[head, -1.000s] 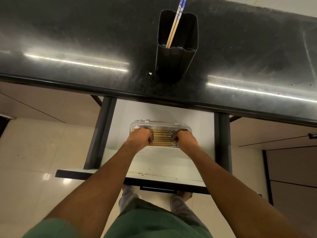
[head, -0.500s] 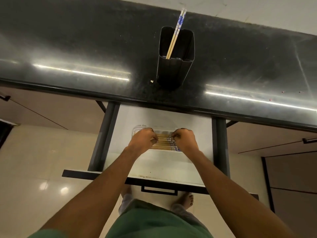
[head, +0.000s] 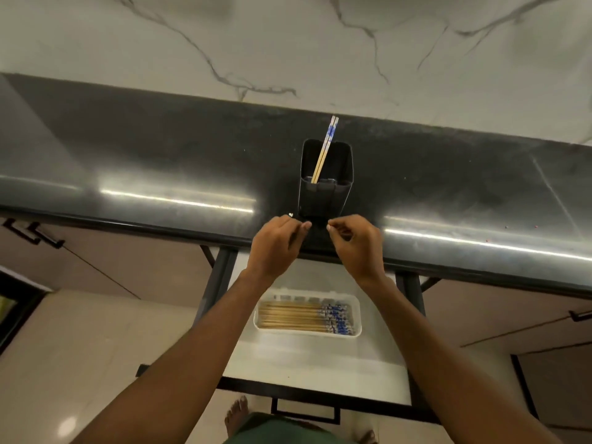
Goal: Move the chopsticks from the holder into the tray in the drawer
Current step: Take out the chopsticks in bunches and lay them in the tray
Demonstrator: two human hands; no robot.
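A black holder (head: 326, 184) stands on the dark counter near its front edge. Two wooden chopsticks with blue-patterned tops (head: 324, 149) lean inside it. Below, the open white drawer (head: 304, 363) holds a white tray (head: 356, 331) filled with several chopsticks (head: 301, 318) lying side by side. My left hand (head: 276, 244) and my right hand (head: 356, 241) hover over the counter's front edge, just in front of the holder's base, fingers loosely curled with nothing in them. Neither hand touches the holder.
The dark counter (head: 160, 161) runs left to right, with a marble wall (head: 288, 43) behind it. Black drawer rails (head: 217, 277) flank the drawer, whose handle (head: 306, 411) faces me. Cabinet handles (head: 32, 235) sit at the left. My bare feet (head: 237, 415) stand on the tiled floor.
Both hands have lifted out of the tray in the drawer and risen to the counter edge in front of the holder. The view has tilted upward.
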